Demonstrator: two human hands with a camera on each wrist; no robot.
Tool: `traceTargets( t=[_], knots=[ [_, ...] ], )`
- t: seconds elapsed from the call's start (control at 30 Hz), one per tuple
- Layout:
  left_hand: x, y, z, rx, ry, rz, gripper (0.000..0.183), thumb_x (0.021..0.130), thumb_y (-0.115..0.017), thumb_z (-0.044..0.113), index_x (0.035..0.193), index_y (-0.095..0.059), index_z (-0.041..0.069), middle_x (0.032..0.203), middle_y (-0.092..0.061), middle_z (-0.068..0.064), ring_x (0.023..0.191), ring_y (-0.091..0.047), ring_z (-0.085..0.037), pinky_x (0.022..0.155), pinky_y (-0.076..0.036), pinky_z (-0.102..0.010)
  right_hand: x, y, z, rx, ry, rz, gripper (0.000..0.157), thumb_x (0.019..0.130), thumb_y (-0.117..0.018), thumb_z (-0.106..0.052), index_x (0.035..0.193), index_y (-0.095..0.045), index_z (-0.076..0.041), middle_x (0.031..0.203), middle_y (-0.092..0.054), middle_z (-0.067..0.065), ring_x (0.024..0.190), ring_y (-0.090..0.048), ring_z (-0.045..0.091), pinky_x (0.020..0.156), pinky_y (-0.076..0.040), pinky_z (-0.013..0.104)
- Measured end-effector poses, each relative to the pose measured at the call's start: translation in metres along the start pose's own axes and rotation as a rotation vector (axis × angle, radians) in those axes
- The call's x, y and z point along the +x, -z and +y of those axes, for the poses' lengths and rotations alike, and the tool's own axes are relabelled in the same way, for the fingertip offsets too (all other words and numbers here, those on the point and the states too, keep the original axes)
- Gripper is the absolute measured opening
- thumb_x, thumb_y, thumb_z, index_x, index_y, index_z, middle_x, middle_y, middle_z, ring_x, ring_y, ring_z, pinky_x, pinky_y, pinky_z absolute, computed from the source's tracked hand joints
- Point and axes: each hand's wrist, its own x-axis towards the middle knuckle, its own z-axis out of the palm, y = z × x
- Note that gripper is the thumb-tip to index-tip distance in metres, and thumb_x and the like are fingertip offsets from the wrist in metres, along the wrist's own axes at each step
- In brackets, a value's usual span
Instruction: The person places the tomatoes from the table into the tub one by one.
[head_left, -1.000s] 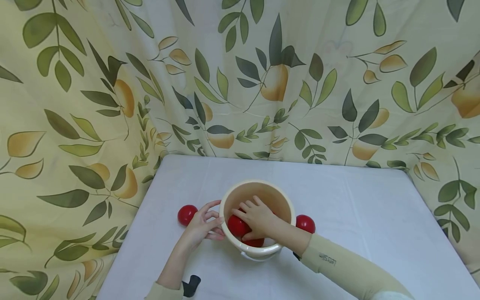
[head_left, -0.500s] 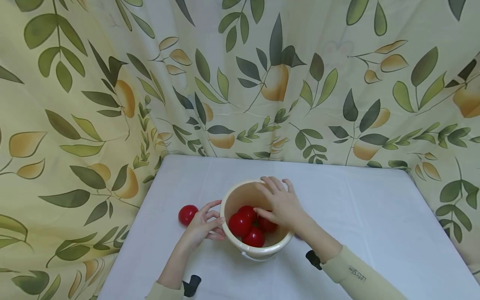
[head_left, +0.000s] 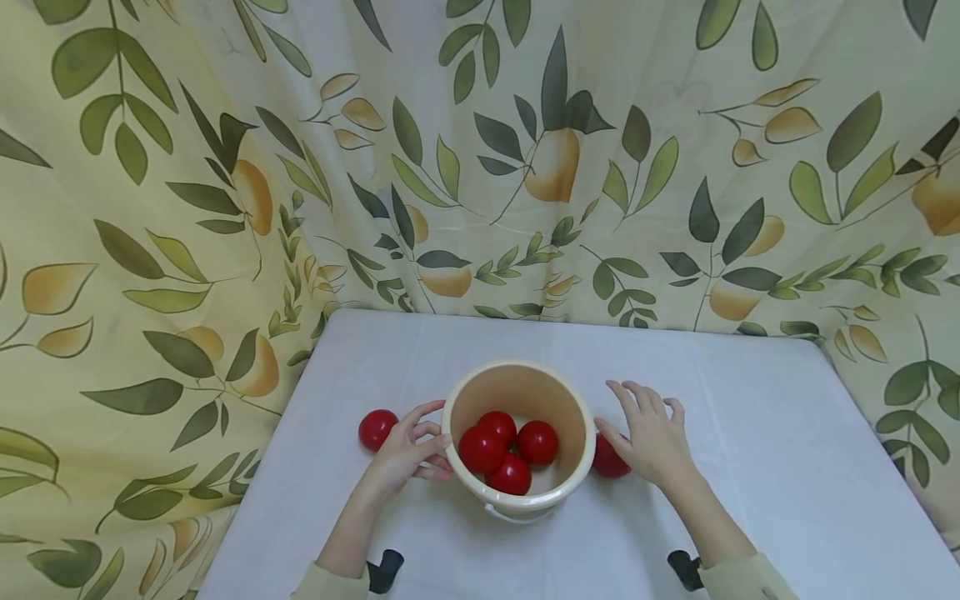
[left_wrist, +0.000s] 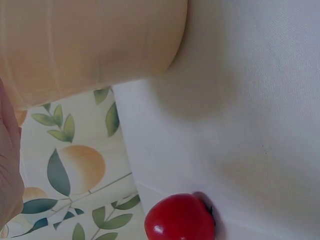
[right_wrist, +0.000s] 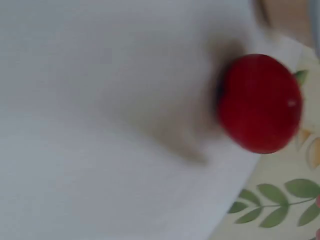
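A cream bucket (head_left: 517, 373) stands upright on the table with several red tomatoes (head_left: 480, 450) inside. My left hand (head_left: 408, 450) rests against the left outside of the bucket, its fingers spread along the wall below the rim. Over a tomato (head_left: 611, 458) to the right of the bucket hovers my right hand (head_left: 656, 433), fingers parted and nothing held; part of that tomato is hidden beneath it. In the right wrist view the same tomato (right_wrist: 260, 102) lies on the cloth close to the bucket (right_wrist: 290, 20). Another tomato (head_left: 377, 429) lies left of my left hand.
A white cloth (head_left: 750, 417) covers the table. Behind and to the left hangs a curtain (head_left: 465, 242) printed with leaves and fruit. The bucket's handle (head_left: 517, 518) hangs down at the front. Each wrist wears a black strap mount (head_left: 386, 572).
My right hand has come out of the bucket and moved right, over its rim, to above the tomato on the right. The tomatoes stay inside the bucket. My left hand keeps its place.
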Motion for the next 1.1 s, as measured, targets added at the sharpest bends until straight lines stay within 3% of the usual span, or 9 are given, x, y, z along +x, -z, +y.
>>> traceTargets(
  t=[0.23,0.47,0.73,1.1],
  knots=[
    [0.000,0.000,0.000,-0.013,0.007,0.000,0.058,0.086,-0.062,0.009,0.137,-0.035,0.009,0.101,-0.054,-0.024,0.068,-0.067,-0.023,0.064,-0.056,-0.039,-0.024,-0.027,0.023,-0.024,-0.031,-0.082,0.081,0.069,-0.070,-0.053,0.130,-0.042,-0.007,0.124,-0.045,0.024,0.116,-0.036,0.040,0.091,-0.022,0.067],
    [0.001,0.000,-0.001,-0.003,0.013,0.002,0.056,0.087,-0.061,0.009,0.137,-0.035,0.010,0.097,-0.057,-0.016,0.069,-0.067,-0.024,0.065,-0.056,-0.040,-0.032,-0.045,0.029,-0.014,-0.042,-0.111,0.089,0.059,-0.076,-0.055,0.126,-0.045,-0.005,0.121,-0.047,0.023,0.114,-0.038,0.040,0.090,-0.023,0.066],
    [0.000,-0.001,0.001,-0.012,0.016,0.002,0.056,0.088,-0.058,0.006,0.138,-0.034,0.009,0.100,-0.055,-0.020,0.068,-0.067,-0.024,0.065,-0.056,-0.041,-0.034,-0.053,0.033,-0.012,-0.053,-0.146,0.092,0.055,-0.077,-0.056,0.123,-0.046,-0.002,0.117,-0.050,0.023,0.111,-0.041,0.040,0.089,-0.024,0.066],
    [-0.001,-0.001,0.002,-0.017,0.015,0.005,0.056,0.088,-0.059,0.006,0.138,-0.034,0.009,0.092,-0.057,-0.009,0.068,-0.067,-0.024,0.064,-0.056,-0.041,-0.032,-0.059,0.036,-0.025,-0.017,-0.113,0.086,0.053,-0.081,-0.049,0.117,-0.048,-0.003,0.111,-0.053,0.019,0.106,-0.045,0.037,0.088,-0.028,0.064]
  ],
)
